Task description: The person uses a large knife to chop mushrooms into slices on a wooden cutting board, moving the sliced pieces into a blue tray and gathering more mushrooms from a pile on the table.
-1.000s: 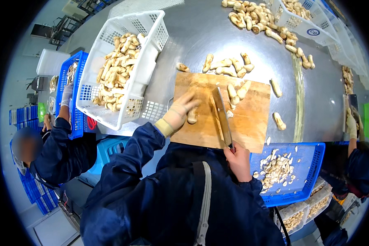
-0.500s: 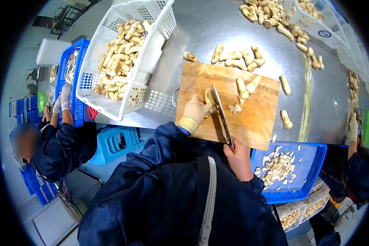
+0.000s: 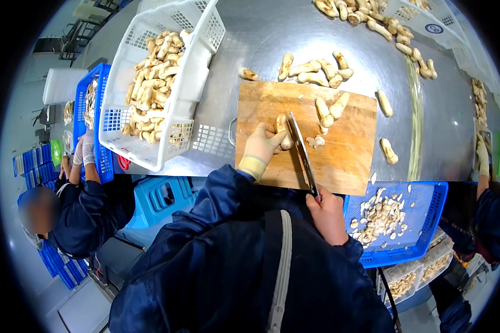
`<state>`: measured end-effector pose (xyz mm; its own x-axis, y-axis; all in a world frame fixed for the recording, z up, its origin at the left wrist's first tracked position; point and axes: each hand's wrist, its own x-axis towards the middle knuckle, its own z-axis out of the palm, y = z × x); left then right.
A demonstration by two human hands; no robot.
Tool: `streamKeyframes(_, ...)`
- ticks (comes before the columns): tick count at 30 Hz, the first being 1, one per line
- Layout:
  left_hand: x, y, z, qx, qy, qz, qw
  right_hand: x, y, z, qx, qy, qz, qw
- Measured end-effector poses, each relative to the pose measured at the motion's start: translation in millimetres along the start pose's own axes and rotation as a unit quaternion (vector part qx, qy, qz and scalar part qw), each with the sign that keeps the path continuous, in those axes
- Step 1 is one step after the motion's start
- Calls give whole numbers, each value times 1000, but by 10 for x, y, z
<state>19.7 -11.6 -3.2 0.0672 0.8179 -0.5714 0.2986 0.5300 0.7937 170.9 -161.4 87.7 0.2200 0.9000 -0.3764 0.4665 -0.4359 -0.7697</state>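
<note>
Stainless-steel tabletop spreads across the head view of a workroom, its edges bowed by the fisheye lens. On its near edge lies a wooden cutting board. The left hand, in a pale glove with a yellowish cuff, has its thumb and fingers closed on a mushroom near the middle of the board. The bare right hand is wrapped around the handle of a long knife at the board's near edge. Its blade points away from the body, just right of the held mushroom; whether the two touch is hard to tell.

Farther right on the board, two mushrooms lean together in a V, with pale trimmings just below them. A loose cluster lies beyond the far edge, and two single mushrooms rest to the right.

At left, a white perforated basket holds a heap of whole mushrooms. At lower right, a blue mesh tray holds pale cut pieces. Co-workers' gloved hands show at both sides, the left pair at a blue crate.
</note>
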Motion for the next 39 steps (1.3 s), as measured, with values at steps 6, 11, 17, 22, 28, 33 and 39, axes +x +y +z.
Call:
streamKeyframes(6,33,131,123,9,-2,-13,1000,86,-61,-105,15,-19,67,997)
streamKeyframes(11,68,119,174,7,-11,-8,1000,91,-99,-138,-4,-9,44,999)
streamKeyframes(17,42,186,180,-7,-4,-15,1000,87,-164,-266,-16,-34,55,998)
streamKeyframes(22,43,200,169,-13,-12,-18,1000,124,-155,-300,-26,-38,44,998)
streamKeyframes(28,55,189,162,-32,-33,-7,999,159,-230,-354,-47,-66,66,995)
streamKeyframes(33,105,72,128,-18,-29,7,999,244,-246,-335,-50,-87,62,993)
streamKeyframes(39,118,175,68,32,-63,5,997,767,-51,24,-53,-30,-13,998)
